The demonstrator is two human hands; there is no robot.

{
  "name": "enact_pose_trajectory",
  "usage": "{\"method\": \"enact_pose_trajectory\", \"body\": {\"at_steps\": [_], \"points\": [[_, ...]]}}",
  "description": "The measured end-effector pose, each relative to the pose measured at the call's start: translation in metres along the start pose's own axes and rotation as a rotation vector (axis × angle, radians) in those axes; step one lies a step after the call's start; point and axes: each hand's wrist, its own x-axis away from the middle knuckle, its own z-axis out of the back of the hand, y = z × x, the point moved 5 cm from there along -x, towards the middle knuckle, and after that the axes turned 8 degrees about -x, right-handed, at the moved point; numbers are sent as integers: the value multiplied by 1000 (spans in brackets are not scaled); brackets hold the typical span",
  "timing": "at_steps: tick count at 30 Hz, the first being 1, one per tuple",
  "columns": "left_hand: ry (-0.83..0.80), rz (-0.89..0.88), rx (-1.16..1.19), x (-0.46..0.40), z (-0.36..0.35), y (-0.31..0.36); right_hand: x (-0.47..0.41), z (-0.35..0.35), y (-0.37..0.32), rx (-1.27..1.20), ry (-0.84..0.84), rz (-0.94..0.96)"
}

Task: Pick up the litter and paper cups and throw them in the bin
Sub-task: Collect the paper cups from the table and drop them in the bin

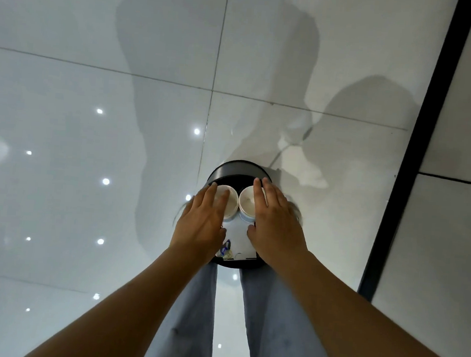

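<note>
Hovering over the black round bin [230, 170], the left hand [201, 226] and right hand [275, 229] are each lying across a white paper cup [230, 203] and its twin [246, 204], fingers fairly straight; whether either is gripping, I cannot tell. Both cups are sitting in the bin's mouth above white paper [238, 236] and a crumpled wrapper [226, 251]. The risk I'm judging: light, thin-walled cups are bouncing off that piled litter and skittering across the glossy tiled floor [91, 138].
</note>
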Motion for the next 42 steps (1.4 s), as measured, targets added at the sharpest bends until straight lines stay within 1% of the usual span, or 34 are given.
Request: {"method": "enact_pose_trajectory", "body": {"at_steps": [4, 7, 10, 12, 17, 20, 23, 26, 31, 35, 42], "points": [[4, -1, -36, 38, 44, -7, 35, 32, -16, -48, -9, -74], [-18, 33, -25, 78, 88, -10, 71, 68, -41, -78, -7, -127], [33, 69, -20, 118, 138, -11, 102, 112, -74, -114, 29, -118], [96, 113, -3, 150, 167, -11, 122, 140, -100, -70, 28, -53], [218, 273, 80, 234, 212, -6, 173, 193, -171, 111, -18, 230], [269, 363, 149, 285, 222, 0, 207, 207, -211, 195, -60, 361], [327, 469, 205, 345, 225, -5, 241, 206, -253, 285, -127, 454], [383, 578, 266, 407, 221, -19, 276, 192, -301, 383, -181, 573], [513, 800, 406, 518, 191, -66, 341, 135, -395, 547, -256, 797], [584, 938, 502, 606, 148, -106, 395, 65, -461, 662, -307, 928], [549, 1112, 634, 757, 34, -176, 501, -86, -554, 814, -394, 1109]]}}
